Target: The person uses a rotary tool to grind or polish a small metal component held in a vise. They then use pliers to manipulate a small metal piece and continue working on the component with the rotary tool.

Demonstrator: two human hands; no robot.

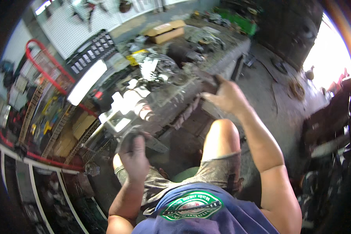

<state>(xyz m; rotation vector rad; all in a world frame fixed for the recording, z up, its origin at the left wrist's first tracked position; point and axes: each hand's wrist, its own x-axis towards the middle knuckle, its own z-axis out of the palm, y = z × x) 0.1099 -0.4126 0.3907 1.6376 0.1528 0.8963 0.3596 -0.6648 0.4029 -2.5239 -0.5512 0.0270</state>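
Note:
My right hand (pixel 228 95) is at the bench's front edge, thumb and fingers closed round a dark blocky piece (pixel 207 82) whose exact kind I cannot make out. Nearer me on the left is my left hand (pixel 134 152), blackened and smeared by motion, beside the bench's near corner; its fingers are too blurred to read. Between the hands, on the workbench (pixel 167 99), stands a shiny metal shaft-like part (pixel 138 103) with a copper-coloured end, glaring in the light. Behind it lies a silvery finned metal part (pixel 156 66).
Farther back are a dark cylindrical part (pixel 181 54), an open cardboard box (pixel 165 32) and a green bin (pixel 238 23). A lit lamp panel (pixel 87 82) and a red-framed rack (pixel 46 66) stand at the left. A coil (pixel 296 89) lies on the floor at the right.

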